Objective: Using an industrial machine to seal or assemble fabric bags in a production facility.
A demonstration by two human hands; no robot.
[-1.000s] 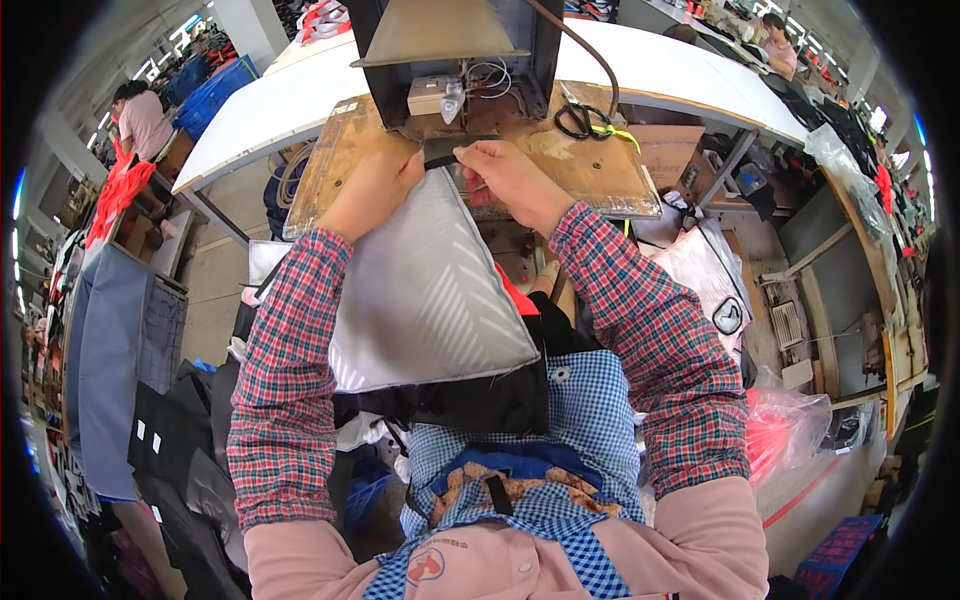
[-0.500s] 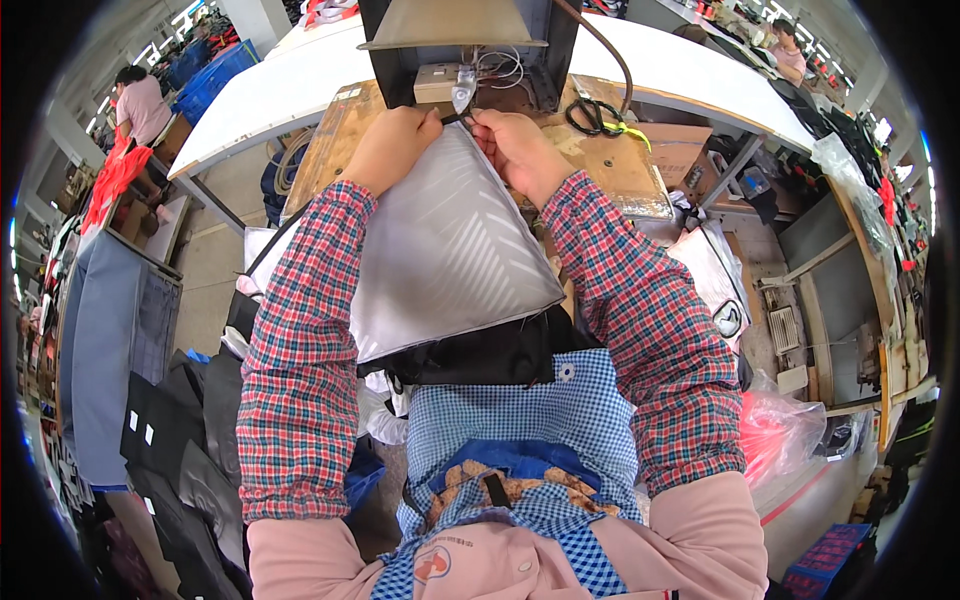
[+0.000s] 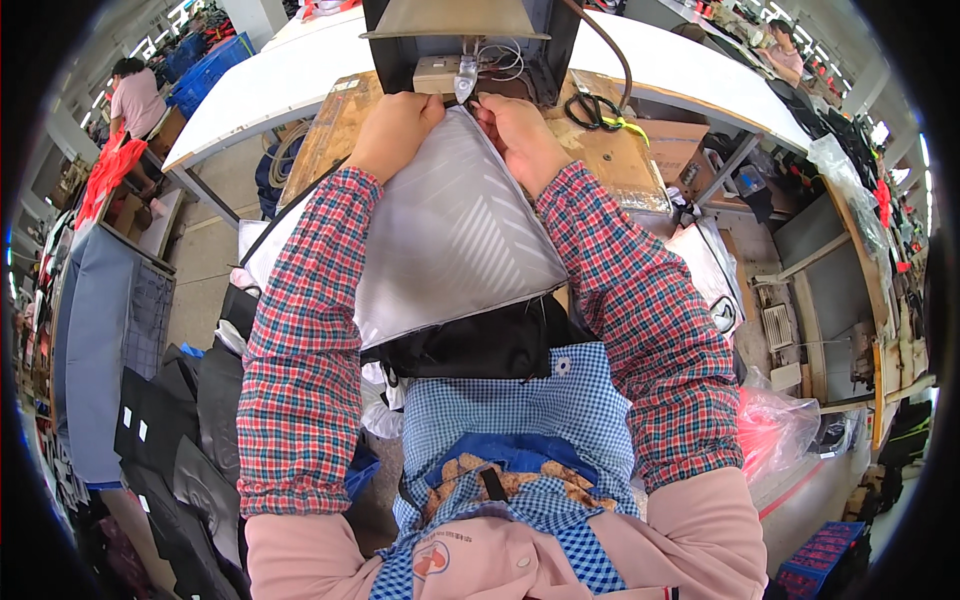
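A grey fabric panel [image 3: 430, 240] with pale diagonal stripes hangs from my hands toward my lap, its narrow top just under the metal tip [image 3: 466, 80] of a machine. My left hand [image 3: 400, 132] is closed, pinching black tape at the panel's top left. On the other side of the tip, my right hand [image 3: 520, 142] pinches the top right edge; what lies between its fingertips is partly hidden. Black fabric [image 3: 460, 350] shows below the panel, over my blue checked apron [image 3: 520, 400]. A black strap [image 3: 290, 215] runs down beside my left forearm.
The dark machine housing [image 3: 390, 50] stands on a worn wooden board [image 3: 325, 135]. Black-handled scissors [image 3: 592, 112] lie to the right. White tables [image 3: 250, 105] extend either side. Dark panels [image 3: 165, 440] are piled at lower left. Two people sit farther back.
The view has shifted slightly. Both hands and the panel's top have moved a little upward, closer in under the metal tip. More of the black strap shows beside my left arm.
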